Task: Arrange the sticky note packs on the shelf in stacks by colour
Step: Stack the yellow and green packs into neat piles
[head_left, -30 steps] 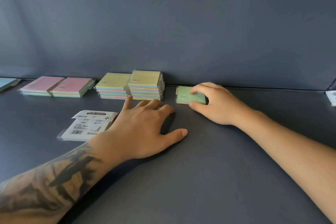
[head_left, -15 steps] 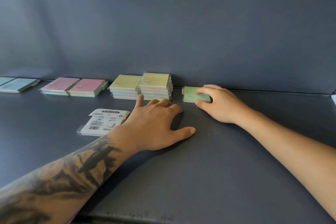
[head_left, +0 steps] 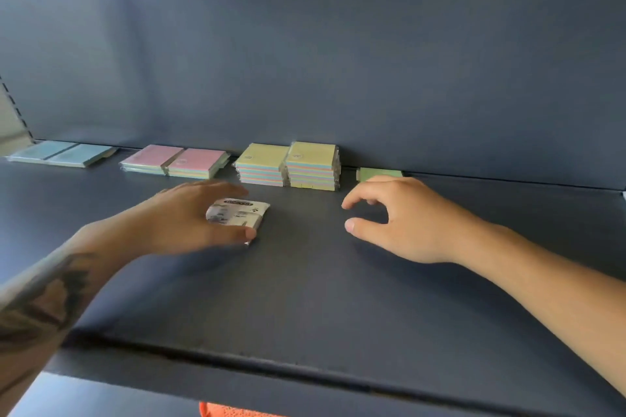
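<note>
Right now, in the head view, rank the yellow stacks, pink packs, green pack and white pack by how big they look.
1. Yellow stacks, largest.
2. Pink packs.
3. White pack, partly under the left hand and nearer the camera, so unsure.
4. Green pack, partly hidden by the right hand.

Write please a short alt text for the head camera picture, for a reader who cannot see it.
The left hand takes a face-down pack on a dark shelf; the right hand hovers loosely curled, holding nothing. Blue, pink, yellow and green packs line the back wall.
</note>
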A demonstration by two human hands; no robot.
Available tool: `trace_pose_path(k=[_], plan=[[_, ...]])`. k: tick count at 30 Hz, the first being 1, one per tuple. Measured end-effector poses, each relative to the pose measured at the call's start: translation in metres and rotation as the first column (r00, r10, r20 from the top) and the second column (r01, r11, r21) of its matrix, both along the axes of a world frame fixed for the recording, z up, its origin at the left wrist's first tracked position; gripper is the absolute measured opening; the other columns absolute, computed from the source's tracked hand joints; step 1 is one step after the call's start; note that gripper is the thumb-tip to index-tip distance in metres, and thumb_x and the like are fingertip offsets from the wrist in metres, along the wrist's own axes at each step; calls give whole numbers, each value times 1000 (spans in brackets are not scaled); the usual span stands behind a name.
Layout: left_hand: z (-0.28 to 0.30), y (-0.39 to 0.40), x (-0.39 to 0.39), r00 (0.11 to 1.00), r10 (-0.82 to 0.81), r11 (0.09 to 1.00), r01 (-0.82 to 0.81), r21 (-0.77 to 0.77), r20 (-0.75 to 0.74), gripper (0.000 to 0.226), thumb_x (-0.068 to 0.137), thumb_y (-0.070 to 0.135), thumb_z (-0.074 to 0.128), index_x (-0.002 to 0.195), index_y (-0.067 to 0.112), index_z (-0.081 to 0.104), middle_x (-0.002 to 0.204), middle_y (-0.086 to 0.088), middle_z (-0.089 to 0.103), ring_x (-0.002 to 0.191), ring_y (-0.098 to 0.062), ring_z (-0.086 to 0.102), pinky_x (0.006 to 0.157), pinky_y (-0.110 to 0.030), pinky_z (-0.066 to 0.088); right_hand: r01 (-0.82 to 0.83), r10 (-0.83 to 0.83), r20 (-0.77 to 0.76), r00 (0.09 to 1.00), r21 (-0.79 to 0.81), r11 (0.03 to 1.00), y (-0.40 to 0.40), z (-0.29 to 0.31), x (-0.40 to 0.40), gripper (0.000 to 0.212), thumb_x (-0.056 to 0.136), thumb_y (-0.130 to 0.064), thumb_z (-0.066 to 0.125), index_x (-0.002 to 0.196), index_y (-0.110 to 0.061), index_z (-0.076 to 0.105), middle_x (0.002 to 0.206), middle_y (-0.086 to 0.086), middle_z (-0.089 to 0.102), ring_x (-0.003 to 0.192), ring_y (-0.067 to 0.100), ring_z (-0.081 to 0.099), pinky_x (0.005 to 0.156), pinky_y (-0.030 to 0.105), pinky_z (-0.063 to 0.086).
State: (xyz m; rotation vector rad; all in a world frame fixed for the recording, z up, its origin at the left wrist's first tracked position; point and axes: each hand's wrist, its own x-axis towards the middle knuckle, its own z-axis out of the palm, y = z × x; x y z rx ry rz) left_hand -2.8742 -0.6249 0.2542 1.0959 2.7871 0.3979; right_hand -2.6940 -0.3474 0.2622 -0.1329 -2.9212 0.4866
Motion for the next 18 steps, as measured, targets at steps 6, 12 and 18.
trace_pose_path(k=[6,12,18], plan=[[-11,19,14,996,-35,999,33,-29,-84,109,57,105,29,146,46,48,148,15,52,137,-18,46,115,-39,37,-58,57,-27,998,-38,998,-10,-17,-4,30,92,-53,65,120,-43,64,108,-32,52,110,-4,48,87,17,38],[-6,78,53,972,-177,981,162,-107,-156,83,79,93,40,140,39,55,137,7,58,130,-21,49,107,-38,41,-140,140,-13,990,-44,989,0,-23,0,46,84,-57,75,125,-40,62,126,-26,56,120,-6,49,102,19,41],[0,101,51,926,-372,925,364,108,65,44,83,65,70,98,24,67,94,4,67,88,-14,62,80,-46,52,-115,110,-59,992,-90,989,17,-33,1,52,73,-68,75,115,-41,60,116,-24,57,115,-1,53,98,28,48]])
